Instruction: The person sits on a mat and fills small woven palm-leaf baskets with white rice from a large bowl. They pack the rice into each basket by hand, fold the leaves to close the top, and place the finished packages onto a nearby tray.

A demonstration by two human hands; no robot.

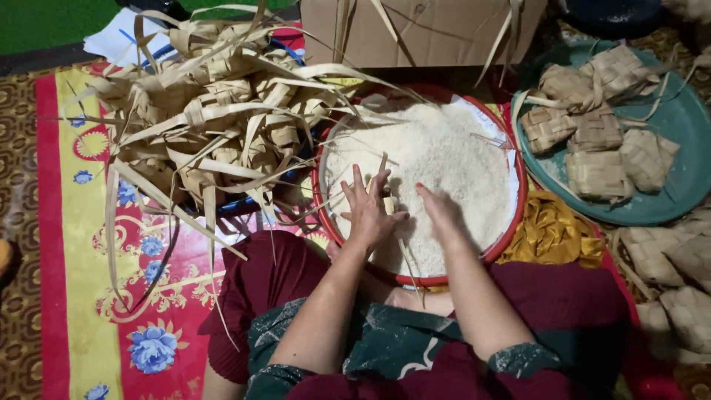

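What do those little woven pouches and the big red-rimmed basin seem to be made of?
The woven pouches look like plaited dried palm-leaf strips: pale tan, matte, with a visible criss-cross weave. The loose pile of empty ones shows the same flat ribbons. The red-rimmed basin holding the white rice looks like smooth moulded plastic, though only its rim shows.

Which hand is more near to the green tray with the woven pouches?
The right hand. It lies on the rice in the red basin, on the side toward the green tray. The left hand is farther, at the basin's left part.

Small woven leaf pouch upright over white rice
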